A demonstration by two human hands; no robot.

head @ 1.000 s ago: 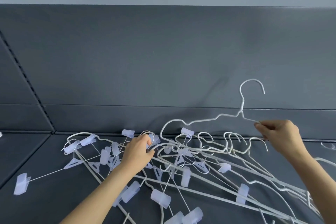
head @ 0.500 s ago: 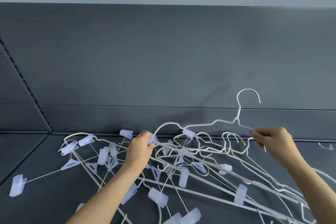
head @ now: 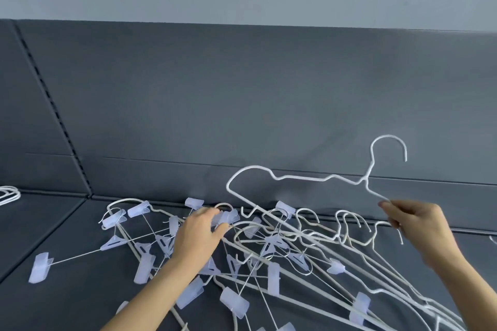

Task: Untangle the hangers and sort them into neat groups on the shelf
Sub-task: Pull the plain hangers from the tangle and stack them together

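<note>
A tangled pile of white hangers (head: 285,247) lies across the dark grey shelf (head: 61,293); many carry pale translucent clips. My right hand (head: 419,226) pinches the right shoulder of one plain white wire hanger (head: 298,177) and holds it lifted above the pile, hook up, its left end still dipping into the tangle. My left hand (head: 199,234) rests palm down on the pile's middle, fingers curled on a clip hanger (head: 226,219) near its hook.
The shelf's grey back panel (head: 242,105) rises right behind the pile. A few white hangers (head: 8,195) lie at the far left edge on the neighbouring shelf section. Another white piece (head: 493,239) shows at the right edge.
My right hand has drawn the lifted wire hanger rightward and a little higher, so its left loop stands freer of the pile. My left hand stays pressed on the tangle.
</note>
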